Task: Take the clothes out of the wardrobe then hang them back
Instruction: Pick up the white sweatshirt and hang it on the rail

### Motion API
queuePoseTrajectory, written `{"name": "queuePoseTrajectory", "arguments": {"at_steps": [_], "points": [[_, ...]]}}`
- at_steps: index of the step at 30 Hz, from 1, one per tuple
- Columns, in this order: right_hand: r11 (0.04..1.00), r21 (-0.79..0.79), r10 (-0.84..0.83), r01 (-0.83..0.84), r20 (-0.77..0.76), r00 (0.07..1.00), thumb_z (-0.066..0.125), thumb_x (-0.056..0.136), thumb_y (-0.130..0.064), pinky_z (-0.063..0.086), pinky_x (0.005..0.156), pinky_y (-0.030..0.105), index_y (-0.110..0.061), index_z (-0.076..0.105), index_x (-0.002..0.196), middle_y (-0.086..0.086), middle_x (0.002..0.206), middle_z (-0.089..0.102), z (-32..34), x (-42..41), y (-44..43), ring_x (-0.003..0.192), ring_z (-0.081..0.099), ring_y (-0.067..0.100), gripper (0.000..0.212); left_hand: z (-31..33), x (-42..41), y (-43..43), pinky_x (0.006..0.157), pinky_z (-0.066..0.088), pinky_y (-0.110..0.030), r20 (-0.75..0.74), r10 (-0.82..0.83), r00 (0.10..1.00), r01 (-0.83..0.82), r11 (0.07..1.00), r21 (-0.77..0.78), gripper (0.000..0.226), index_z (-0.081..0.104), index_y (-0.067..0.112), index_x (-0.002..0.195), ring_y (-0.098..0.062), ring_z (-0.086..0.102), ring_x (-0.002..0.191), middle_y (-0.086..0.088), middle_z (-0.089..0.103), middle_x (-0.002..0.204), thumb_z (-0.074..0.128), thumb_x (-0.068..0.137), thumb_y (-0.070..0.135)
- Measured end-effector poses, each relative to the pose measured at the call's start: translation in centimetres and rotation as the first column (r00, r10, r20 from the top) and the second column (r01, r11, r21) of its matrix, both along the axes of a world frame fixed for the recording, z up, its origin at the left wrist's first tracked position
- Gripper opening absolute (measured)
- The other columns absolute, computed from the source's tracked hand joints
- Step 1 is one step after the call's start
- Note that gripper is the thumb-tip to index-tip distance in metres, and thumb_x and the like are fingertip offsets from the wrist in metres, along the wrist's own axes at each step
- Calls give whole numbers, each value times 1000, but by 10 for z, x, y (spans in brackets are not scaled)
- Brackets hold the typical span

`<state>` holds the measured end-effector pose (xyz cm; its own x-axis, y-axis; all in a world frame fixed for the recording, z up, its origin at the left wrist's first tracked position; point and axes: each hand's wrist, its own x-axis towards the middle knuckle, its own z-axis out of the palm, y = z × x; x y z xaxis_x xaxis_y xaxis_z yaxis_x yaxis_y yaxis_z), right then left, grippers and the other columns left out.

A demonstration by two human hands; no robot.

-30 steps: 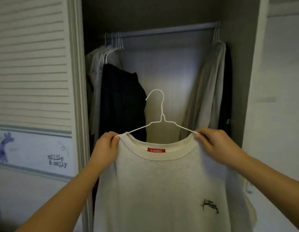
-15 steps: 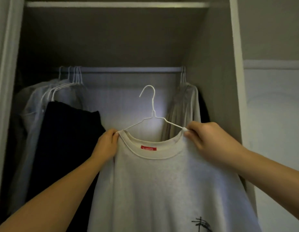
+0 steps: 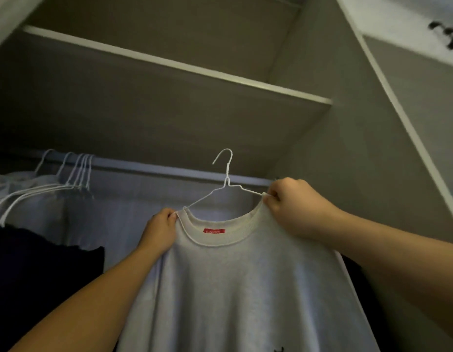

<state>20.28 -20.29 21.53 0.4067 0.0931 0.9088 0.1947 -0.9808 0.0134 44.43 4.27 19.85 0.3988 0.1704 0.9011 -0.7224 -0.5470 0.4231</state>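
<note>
A pale grey sweatshirt (image 3: 235, 288) with a red neck label hangs on a white wire hanger (image 3: 226, 184). My left hand (image 3: 160, 231) pinches the left shoulder and the hanger's arm. My right hand (image 3: 294, 207) grips the right shoulder and the other hanger arm, higher up. The hanger's hook points up, level with the wardrobe rail (image 3: 169, 171) and in front of it; whether it touches the rail I cannot tell.
Several white hangers (image 3: 78, 171) with pale clothes hang at the rail's left end, with a dark garment (image 3: 42, 270) below them. A shelf (image 3: 174, 67) runs above the rail. The wardrobe's side wall (image 3: 347, 161) stands at the right.
Both hands have lifted the sweatshirt and hanger up to the rail. The view has tilted upward and the hanger now leans, right side higher.
</note>
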Motion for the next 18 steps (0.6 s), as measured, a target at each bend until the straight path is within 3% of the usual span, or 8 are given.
{"name": "queuePoseTrajectory", "arguments": {"at_steps": [4, 6, 9, 14, 18], "points": [[997, 73, -30, 26, 51, 998, 43, 96, -29, 50, 75, 37, -13, 58, 90, 12, 98, 62, 16, 30, 25, 88, 56, 34, 23, 22, 26, 8, 79, 41, -32, -31, -67, 997, 64, 995, -79, 21, 63, 6, 104, -36, 60, 103, -20, 67, 112, 46, 102, 19], [994, 104, -47, 41, 58, 997, 43, 96, -28, 46, 72, 35, -12, 57, 90, 13, 100, 60, 18, 42, 37, 86, 54, 34, 22, 28, 36, 7, 97, 43, -37, -63, -120, 991, 116, 991, -67, 31, 60, 10, 123, -34, 56, 119, -17, 62, 129, 46, 102, 29], [990, 134, -52, 43, 64, 997, 44, 96, -25, 43, 69, 34, -12, 54, 88, 15, 102, 60, 20, 57, 55, 85, 54, 35, 19, 36, 37, 2, 116, 30, -37, -68, -197, 978, 194, 980, -43, 48, 44, 13, 146, -29, 41, 139, -10, 46, 151, 43, 104, 35], [987, 148, -64, 60, 22, 998, 47, 93, -20, 40, 69, 33, -15, 43, 74, 17, 104, 61, 28, 77, 93, 84, 53, 37, 20, 39, 39, 5, 122, 20, -39, -89, -299, 950, 299, 954, -17, 69, 37, 23, 152, -22, 30, 146, -2, 35, 159, 36, 93, 59], [986, 163, -17, 22, -31, 999, 51, 93, -22, 44, 75, 35, -14, 44, 83, 18, 112, 61, 28, 93, 126, 103, 59, 40, 15, 34, 43, 14, 121, 23, -41, -85, -372, 924, 368, 928, -63, 95, 41, 23, 150, -21, 34, 144, -1, 38, 157, 28, 72, 77]]}}
